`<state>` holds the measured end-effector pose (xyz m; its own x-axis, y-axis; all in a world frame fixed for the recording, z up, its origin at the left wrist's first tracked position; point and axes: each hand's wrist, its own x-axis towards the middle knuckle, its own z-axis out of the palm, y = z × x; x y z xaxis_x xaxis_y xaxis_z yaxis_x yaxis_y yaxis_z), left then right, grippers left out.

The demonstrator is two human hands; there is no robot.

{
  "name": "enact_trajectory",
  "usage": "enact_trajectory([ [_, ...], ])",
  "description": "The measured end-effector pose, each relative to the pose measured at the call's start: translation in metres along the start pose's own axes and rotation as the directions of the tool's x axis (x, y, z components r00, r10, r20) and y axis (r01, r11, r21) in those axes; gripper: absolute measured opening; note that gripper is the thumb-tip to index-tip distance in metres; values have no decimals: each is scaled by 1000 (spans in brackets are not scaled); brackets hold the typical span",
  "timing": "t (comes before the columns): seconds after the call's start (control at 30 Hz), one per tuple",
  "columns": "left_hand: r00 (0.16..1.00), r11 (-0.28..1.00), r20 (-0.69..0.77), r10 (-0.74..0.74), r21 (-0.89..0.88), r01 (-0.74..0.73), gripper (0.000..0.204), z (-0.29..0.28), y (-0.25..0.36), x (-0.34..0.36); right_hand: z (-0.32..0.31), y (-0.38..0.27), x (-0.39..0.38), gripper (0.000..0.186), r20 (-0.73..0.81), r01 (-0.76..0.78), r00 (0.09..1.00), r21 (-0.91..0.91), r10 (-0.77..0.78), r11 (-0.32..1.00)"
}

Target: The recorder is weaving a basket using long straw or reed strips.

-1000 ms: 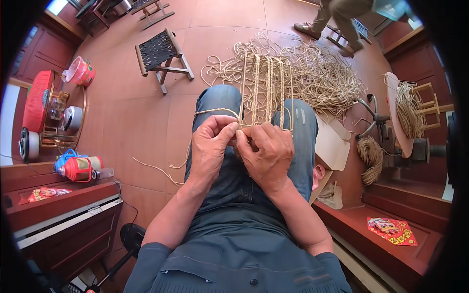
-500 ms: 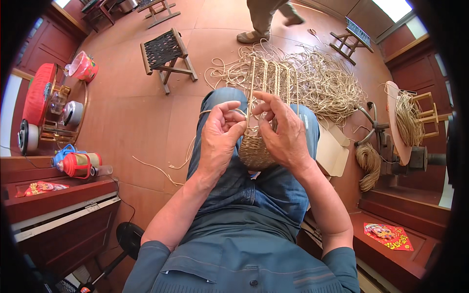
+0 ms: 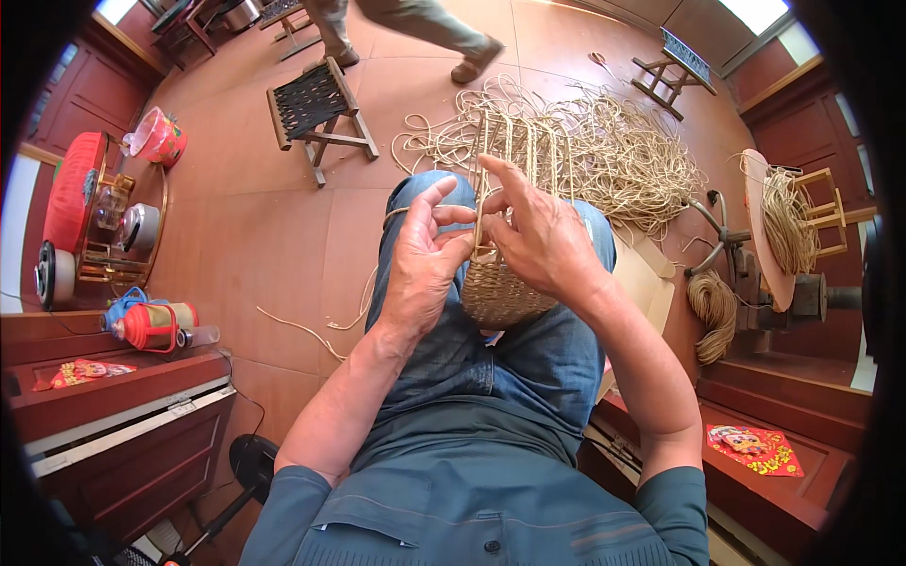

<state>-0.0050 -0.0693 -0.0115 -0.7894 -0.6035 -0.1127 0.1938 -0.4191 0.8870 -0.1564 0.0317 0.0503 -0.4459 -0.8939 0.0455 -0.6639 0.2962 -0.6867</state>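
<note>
A woven cord panel [image 3: 498, 291] lies across my thighs, closely woven at its near end. Long straight cords [image 3: 531, 141] run from it away past my knees. At its left edge my left hand [image 3: 420, 274] pinches a tan cord [image 3: 404, 211] that comes across my left knee. My right hand [image 3: 547, 236] is closed at the same edge, thumb and fingertips on the cord, its index finger stretched forward. The fingertips partly hide where the cord meets the weave.
Beyond my knees a tangled heap of cord [image 3: 632, 170] covers the floor. A folding stool [image 3: 316, 106] with a black woven seat stands ahead left, another stool [image 3: 675, 75] far right. Scissors [image 3: 599, 60] lie past the heap. A coil of cord [image 3: 713, 311] hangs at right. Someone's legs [image 3: 425, 28] cross the back.
My right hand has shifted slightly left and turned, its index finger now reaching forward along the cords. My left hand stays at the edge. The other person has stepped leftward.
</note>
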Motion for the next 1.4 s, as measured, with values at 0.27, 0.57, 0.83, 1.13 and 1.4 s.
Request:
enact_trajectory([
  [0.27, 999, 998, 39, -36, 43, 34, 85, -5, 10, 6, -17, 2, 27, 69, 182, 4, 983, -78, 10, 997],
  [0.57, 990, 989, -7, -144, 39, 144, 87, -6, 8, 6, -18, 6, 41, 83, 320, -26, 947, 14, 20, 1000],
  [0.83, 956, 958, -60, -286, -34, 285, 92, -7, 12, 7, -29, -3, 46, 83, 497, -218, 859, 144, 120, 965],
  [1.13, 935, 936, -56, -350, 12, 351, 90, -2, 20, 11, -31, -7, 48, 82, 551, -276, 823, 169, 141, 946],
  [1.4, 935, 932, -54, -350, 74, 354, 91, -5, 21, 12, -22, -6, 44, 80, 497, -278, 848, 118, 185, 953],
])
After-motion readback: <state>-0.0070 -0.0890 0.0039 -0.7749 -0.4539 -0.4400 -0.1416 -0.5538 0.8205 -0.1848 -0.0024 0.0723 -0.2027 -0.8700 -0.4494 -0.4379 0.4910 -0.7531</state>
